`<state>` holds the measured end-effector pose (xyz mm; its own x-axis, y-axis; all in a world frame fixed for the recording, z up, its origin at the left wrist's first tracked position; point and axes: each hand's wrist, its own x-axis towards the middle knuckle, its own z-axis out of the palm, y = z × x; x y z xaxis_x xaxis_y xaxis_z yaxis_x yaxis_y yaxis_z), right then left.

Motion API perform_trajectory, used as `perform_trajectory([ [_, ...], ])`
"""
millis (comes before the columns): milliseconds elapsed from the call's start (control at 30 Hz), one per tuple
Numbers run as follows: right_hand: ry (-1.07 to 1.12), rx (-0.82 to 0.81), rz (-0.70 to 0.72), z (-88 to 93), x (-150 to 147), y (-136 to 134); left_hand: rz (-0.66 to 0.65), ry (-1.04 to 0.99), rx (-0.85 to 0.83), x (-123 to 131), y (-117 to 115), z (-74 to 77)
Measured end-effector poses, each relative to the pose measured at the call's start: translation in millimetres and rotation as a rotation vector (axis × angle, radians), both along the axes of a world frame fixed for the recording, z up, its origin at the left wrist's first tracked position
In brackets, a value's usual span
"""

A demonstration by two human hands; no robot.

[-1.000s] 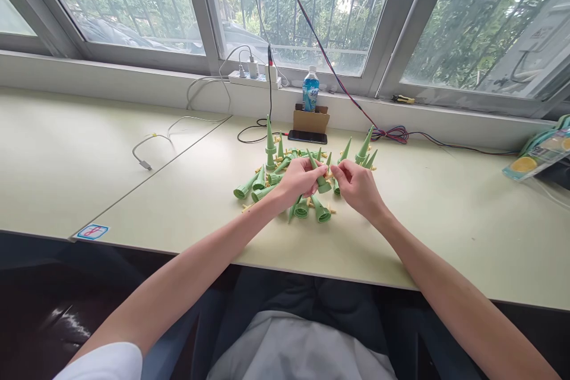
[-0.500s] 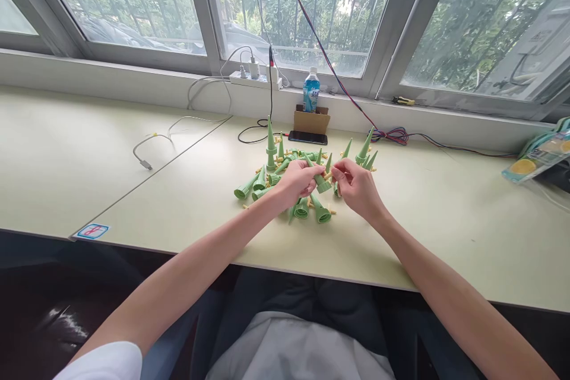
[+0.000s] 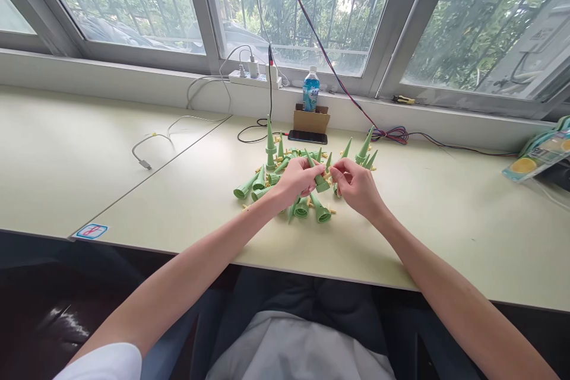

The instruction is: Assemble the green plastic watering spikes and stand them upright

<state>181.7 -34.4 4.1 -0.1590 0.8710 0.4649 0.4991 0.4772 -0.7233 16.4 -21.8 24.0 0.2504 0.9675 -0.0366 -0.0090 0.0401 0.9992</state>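
My left hand (image 3: 297, 180) is closed round a green plastic cone spike (image 3: 317, 175), its tip slanting up and to the left. My right hand (image 3: 356, 185) pinches a small yellow piece (image 3: 330, 175) right at the cone's wide end. Both hands hover over a pile of green cone spikes (image 3: 267, 181) and small yellow parts scattered on the pale table (image 3: 187, 202). Some cones stand upright, such as a tall one (image 3: 269, 141) at the back left and a few (image 3: 365, 147) at the back right. Others lie on their sides under my hands (image 3: 321, 211).
Behind the pile a phone (image 3: 307, 137) lies before a small cardboard box (image 3: 310, 120) and a blue bottle (image 3: 310, 89). A power strip (image 3: 252, 78) with cables sits on the sill; a loose cable (image 3: 146, 148) lies left. A packet with lemon pictures (image 3: 537, 157) is far right.
My two hands have drawn slightly closer together and lifted a touch, the right pinch now meeting the cone's wide end. The pile has not moved.
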Motion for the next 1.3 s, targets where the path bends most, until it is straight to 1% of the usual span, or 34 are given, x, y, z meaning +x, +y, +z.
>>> perform_trajectory([
  [167, -0.036, 0.005, -0.049, 0.7, -0.3, 0.3, -0.027, -0.003, 0.075, -0.2, 0.3, -1.9],
  [267, -0.061, 0.039, -0.087, 0.9, -0.6, 0.7, -0.053, -0.001, 0.103, -0.4, -0.7, -1.2],
  [433, -0.093, 0.095, -0.125, 0.8, -0.2, 1.7, -0.059, 0.034, 0.096, 0.7, -3.2, 1.8],
  [733, -0.090, 0.092, -0.143, -0.1, 0.2, 2.4, -0.034, 0.049, 0.091, 2.1, -4.3, 2.9],
  [967, -0.071, 0.036, -0.080, -0.7, -0.9, 1.9, -0.022, 0.023, 0.116, 1.8, -2.6, 1.5],
  [1133, -0.058, 0.008, -0.072, -1.3, -0.2, 2.0, -0.031, 0.011, 0.114, 2.1, -2.5, 1.0],
  [1300, -0.003, -0.015, -0.012, -1.3, 0.1, 1.7, -0.040, 0.006, 0.058, 0.8, -1.2, 1.4],
])
